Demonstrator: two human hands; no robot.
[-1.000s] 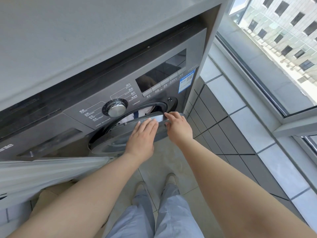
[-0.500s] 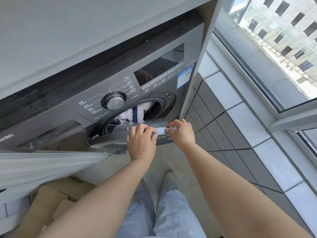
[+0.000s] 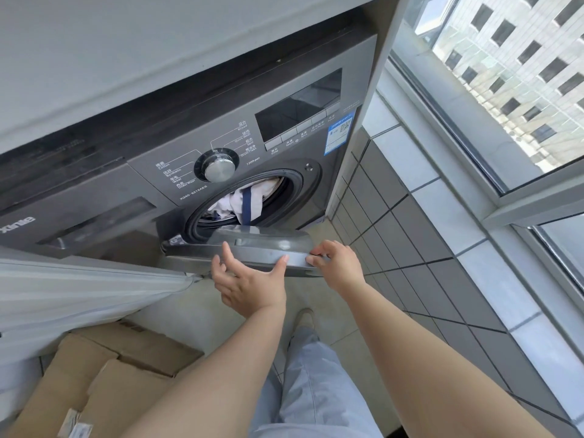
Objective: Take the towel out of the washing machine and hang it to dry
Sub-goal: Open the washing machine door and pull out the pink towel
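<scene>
**Inspector:** Towel [image 3: 249, 200] sits bunched in the washing machine [image 3: 221, 147] drum, behind the open door [image 3: 268, 248].

**Clerk:** Hands?

**Inspector:** Left hand [image 3: 249, 282] released; right hand [image 3: 338, 263] grasping the door's edge. Towel likely soft, damp-heavy; take the upper fold.

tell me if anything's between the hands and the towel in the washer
Nothing visible blocks it. The door is swung open, with the left hand open just below its edge and the right hand pinching its rim. Above the door, the drum opening is clear, and the white towel with a blue stripe lies exposed inside it.
</scene>
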